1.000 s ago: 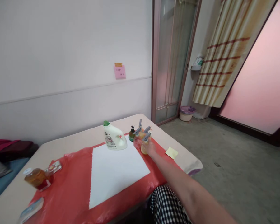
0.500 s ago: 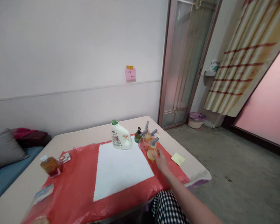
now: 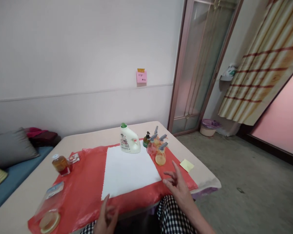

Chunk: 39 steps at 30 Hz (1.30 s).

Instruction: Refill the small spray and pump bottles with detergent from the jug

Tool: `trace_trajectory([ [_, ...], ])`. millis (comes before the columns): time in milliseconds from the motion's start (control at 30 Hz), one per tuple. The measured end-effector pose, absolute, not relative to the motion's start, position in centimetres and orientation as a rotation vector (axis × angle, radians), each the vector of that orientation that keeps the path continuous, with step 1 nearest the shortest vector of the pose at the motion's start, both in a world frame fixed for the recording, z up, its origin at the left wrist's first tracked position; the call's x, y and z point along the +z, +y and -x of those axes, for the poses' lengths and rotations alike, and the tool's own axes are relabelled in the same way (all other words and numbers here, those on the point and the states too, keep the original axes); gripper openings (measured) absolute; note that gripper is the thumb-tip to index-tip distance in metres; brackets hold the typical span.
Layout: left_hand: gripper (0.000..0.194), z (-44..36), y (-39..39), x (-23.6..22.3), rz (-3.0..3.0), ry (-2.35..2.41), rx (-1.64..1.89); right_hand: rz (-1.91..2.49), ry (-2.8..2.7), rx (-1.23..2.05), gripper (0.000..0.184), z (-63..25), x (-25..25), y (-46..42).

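My right hand (image 3: 177, 182) is raised above the red plastic sheet (image 3: 85, 182), its fingers apart and nothing in them. Just beyond it stands a spray bottle of yellow liquid (image 3: 160, 158). A pink spray bottle (image 3: 151, 148) and other grey-topped spray bottles stand close behind, beside a dark green pump bottle (image 3: 146, 140). My left hand (image 3: 106, 216) is at the near edge, fingers loosely apart and empty, below the corner of the white cloth (image 3: 129, 174). A pale green detergent jug (image 3: 130, 141) stands upright at the cloth's far edge.
On the left are a bottle of amber liquid (image 3: 61, 165), a small packet (image 3: 74, 158), a clear bag (image 3: 55, 190) and a round yellowish item (image 3: 49, 221). A yellow sticky note (image 3: 187, 165) lies at the right. A pink note (image 3: 141, 77) is taped to the wall.
My right hand has let go of the yellow spray bottle and drawn back toward me. My left hand has come into view at the bottom. The view has shifted slightly left.
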<state>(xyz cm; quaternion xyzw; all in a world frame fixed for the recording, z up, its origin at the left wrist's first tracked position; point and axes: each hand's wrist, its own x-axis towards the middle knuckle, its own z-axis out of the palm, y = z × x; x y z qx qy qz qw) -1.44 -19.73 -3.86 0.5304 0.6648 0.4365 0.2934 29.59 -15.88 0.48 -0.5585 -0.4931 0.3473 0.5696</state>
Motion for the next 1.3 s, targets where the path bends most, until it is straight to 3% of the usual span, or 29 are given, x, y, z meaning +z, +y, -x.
trace_trajectory([
  [100, 0.083, -1.5, -18.2, -1.5, -1.486, 1.608, 1.174, 1.253, -1.246, 0.792, 0.082, -28.9, 2.8, -15.7],
  [333, 0.087, -5.0, -16.6, 3.4, -1.597, 1.450, 1.135, 1.169, -1.324, 0.914, 0.082, -27.7, 3.1, -15.7],
  [467, 0.093, -4.7, -16.2, 3.5, -1.543, 1.539, 1.093, 1.200, -1.285, 0.985, 0.091, -28.2, 2.2, -15.5],
  [900, 0.090, -3.3, -15.8, 1.9, -1.487, 1.577, 1.022, 1.212, -1.293, 1.019, 0.086, -28.1, 1.6, -14.9],
  [1000, 0.077, -0.4, -16.3, -0.8, -1.509, 1.586, 1.082, 1.217, -1.317, 1.041, 0.079, -28.0, 1.6, -14.8],
  [1133, 0.038, 3.6, -16.5, -5.2, -1.599, 1.911, 1.276, 1.310, -1.508, 0.981, 0.057, -27.9, 1.9, -13.6],
  [1233, 0.033, 4.4, -15.2, -7.5, -1.585, 2.103, 1.332, 1.428, -1.693, 0.827, 0.025, -27.3, 2.2, -10.5],
  [1300, 0.032, 4.1, -13.9, -8.3, -1.590, 2.131, 1.327, 1.486, -1.722, 0.765, 0.015, -26.5, 2.5, -7.0],
])
